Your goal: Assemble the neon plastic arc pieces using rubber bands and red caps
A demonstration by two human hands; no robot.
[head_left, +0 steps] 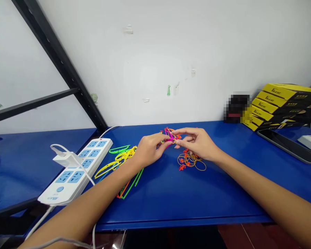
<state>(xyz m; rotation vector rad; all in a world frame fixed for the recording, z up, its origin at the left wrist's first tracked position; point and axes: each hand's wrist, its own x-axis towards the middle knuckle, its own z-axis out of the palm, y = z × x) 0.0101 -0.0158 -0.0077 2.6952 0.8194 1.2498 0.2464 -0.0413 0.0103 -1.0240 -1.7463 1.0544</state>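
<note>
Head-worn view, looking forward and down, hands (150, 148) near, mid-frame

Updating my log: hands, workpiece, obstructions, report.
Left hand pinches magenta piece. Right hand at it, grip unclear. Rubber bands, orange pieces close by right hand.

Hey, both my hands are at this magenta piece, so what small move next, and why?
Probably steady the magenta piece with the left hand while the right hand adjusts it: both hands meet there, and rubber bands lie close by on the blue table.
</note>
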